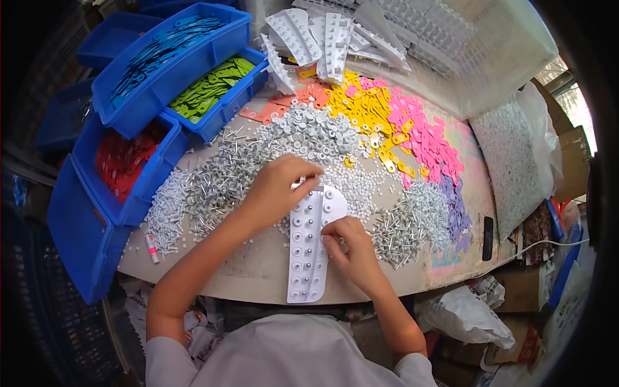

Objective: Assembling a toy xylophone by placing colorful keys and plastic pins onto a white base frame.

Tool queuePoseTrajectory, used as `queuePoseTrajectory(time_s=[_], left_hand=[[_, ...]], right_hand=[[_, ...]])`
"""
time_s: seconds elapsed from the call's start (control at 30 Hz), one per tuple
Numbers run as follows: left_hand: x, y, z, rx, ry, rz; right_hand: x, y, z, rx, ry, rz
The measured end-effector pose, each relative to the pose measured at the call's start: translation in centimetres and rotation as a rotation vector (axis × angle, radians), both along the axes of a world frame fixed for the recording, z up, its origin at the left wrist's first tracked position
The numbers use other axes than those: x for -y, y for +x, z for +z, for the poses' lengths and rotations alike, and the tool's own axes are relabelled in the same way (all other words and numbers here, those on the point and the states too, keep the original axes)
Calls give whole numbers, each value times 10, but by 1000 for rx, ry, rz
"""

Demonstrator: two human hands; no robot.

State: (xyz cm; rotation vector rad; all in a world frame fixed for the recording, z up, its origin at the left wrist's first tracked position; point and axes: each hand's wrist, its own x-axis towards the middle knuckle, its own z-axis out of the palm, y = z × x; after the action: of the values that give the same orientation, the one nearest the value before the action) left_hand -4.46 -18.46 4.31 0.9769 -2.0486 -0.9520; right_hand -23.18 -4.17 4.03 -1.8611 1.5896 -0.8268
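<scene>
A long white plastic holder (300, 284) with one rounded end lies before me near the table's front edge. Round white caps line both sides of it, and small metal pins stand along its middle. My left hand (278, 188) reaches over the far end, thumb and fingers closed together; whatever is between the fingertips is hidden. At the holder's right edge is my right hand (349, 248), its fingers curled in a pinch against the rim. I cannot make out what it grips. Beyond the holder spread small white washers (351, 190) and a heap of round white caps (313, 129).
Metal pins (222, 171), white plugs (169, 209), yellow tabs (361, 103) and pink tabs (422, 132) cover the table. Blue bins (138, 193) stand at left. More white holders (293, 35) are piled at the back. A dark flat bar (488, 238) lies at right.
</scene>
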Motion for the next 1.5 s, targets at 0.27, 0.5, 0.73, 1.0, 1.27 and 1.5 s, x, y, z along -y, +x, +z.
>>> queuePoseTrajectory(time_s=[0.27, 0.5, 0.73, 1.0, 1.27, 1.5], left_hand=[[-68, 41, -10, 13, 108, -149], [-86, 35, -30, 27, 119, -11], [-89, 37, -42, 87, -222, 19], [-20, 31, -6, 60, 118, 192], [89, 21, -50, 253, -280, 202], [88, 10, -53, 353, -340, 217]], right_hand=[[-9, 7, -25, -121, -217, -69], [-15, 12, -28, -193, -309, -93], [-15, 10, -32, -114, -243, -100], [-17, 6, -35, -105, -247, -100], [-4, -6, -22, -156, -387, -284], [51, -48, -7, -451, -139, -170]])
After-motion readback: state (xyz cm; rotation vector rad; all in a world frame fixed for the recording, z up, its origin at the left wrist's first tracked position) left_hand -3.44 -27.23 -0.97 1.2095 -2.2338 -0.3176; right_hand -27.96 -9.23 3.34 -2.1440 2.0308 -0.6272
